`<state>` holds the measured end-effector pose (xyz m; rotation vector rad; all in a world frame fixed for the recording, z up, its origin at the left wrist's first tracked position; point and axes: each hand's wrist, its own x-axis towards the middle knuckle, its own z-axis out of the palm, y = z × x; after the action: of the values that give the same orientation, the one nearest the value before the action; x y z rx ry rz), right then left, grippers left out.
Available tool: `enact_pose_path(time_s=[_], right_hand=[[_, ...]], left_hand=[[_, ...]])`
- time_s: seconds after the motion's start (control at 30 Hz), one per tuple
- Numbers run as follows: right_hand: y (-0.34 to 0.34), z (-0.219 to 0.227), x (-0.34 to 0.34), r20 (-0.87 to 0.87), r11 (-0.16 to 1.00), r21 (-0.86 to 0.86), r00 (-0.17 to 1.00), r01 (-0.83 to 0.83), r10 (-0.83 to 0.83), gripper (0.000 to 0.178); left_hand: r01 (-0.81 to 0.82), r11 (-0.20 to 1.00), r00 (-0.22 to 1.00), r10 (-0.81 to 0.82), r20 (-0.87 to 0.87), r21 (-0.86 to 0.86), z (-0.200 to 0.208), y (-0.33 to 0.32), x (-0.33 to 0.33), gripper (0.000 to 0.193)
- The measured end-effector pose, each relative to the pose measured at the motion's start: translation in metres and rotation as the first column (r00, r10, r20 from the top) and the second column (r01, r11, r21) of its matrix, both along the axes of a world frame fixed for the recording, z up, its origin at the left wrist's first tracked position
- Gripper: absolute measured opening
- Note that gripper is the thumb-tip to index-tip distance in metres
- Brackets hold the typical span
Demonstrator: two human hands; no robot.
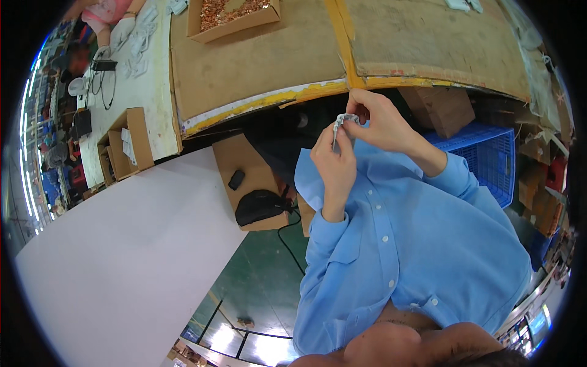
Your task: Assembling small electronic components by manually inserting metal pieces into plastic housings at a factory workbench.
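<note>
In front of my chest, just off the near edge of the workbench (263, 67), both hands meet at a small white-and-grey part (340, 122). It looks bent or hooked at the top, and its exact kind is too small to make out. My left hand (335, 162) pinches its lower end between thumb and fingers. From the right, my right hand (384, 122) closes its fingertips on the upper end. Fingers cover much of the part.
A cardboard tray (244, 30) of small copper-coloured pieces sits on the bench. Beneath are a cardboard box (443, 110) and a blue crate (492, 165). At left, a person's gloved hand (122, 32) rests above a white table (131, 92); a black pouch (260, 207) lies on cardboard.
</note>
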<state>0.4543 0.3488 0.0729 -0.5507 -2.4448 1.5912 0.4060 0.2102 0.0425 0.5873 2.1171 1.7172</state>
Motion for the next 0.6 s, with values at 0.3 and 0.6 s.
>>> enact_pose_path(time_s=[0.3, 0.6], right_hand=[[-0.001, -0.007, -0.002, -0.067, 0.999, -0.035, 0.998, -0.005, 0.002, 0.018], [0.001, -0.001, -0.008, -0.004, 0.997, -0.064, 0.999, -0.042, 0.042, 0.02]], left_hand=[[-0.029, 0.999, 0.991, 0.024, 0.129, 0.04, -0.007, -0.002, -0.005, 0.018], [0.005, 1.0, 0.997, -0.007, 0.081, 0.016, -0.009, -0.006, -0.007, 0.017]])
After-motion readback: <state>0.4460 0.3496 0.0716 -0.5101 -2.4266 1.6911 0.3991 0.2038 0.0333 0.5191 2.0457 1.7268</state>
